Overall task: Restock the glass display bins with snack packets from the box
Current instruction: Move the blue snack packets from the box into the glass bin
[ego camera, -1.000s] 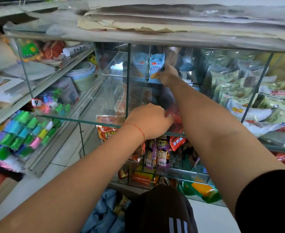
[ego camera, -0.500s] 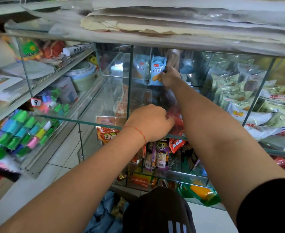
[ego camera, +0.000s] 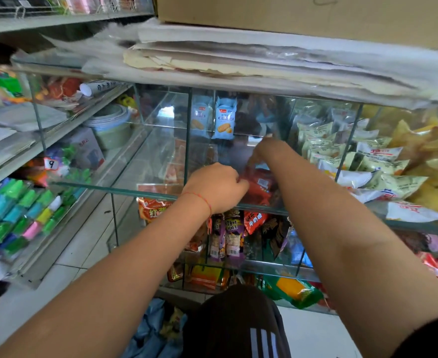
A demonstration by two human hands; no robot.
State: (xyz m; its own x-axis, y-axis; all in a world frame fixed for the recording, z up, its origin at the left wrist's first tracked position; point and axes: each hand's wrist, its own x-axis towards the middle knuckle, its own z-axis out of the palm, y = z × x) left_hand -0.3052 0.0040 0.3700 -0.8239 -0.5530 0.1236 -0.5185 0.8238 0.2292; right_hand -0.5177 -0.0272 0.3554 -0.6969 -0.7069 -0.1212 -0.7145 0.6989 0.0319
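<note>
Your left hand [ego camera: 216, 188] sits at the front rim of the middle glass bin [ego camera: 158, 161], fingers curled tight around the edge of a bunch of red snack packets [ego camera: 260, 186] lying just inside the glass. Your right hand [ego camera: 263, 151] reaches deeper into the same compartment, fingers pointing down toward the red packets; motion blur there, so you cannot tell whether it has hold of anything. 1 light blue biscuit packet [ego camera: 223, 120] stands upright against the back glass of that bin, apart from both hands, with its fainter double beside it on the left, likely a reflection. Bin to the right holds a heap of pale green and white packets [ego camera: 342, 156], with yellow bags [ego camera: 424, 156] past those. Lower shelf under your left wrist: purple packets [ego camera: 229, 236] and an orange-red pack [ego camera: 152, 209] pressed against the front glass. Stacked paper and flattened cardboard [ego camera: 238, 55] lie on top of the case. No box you can make out for certain.
</note>
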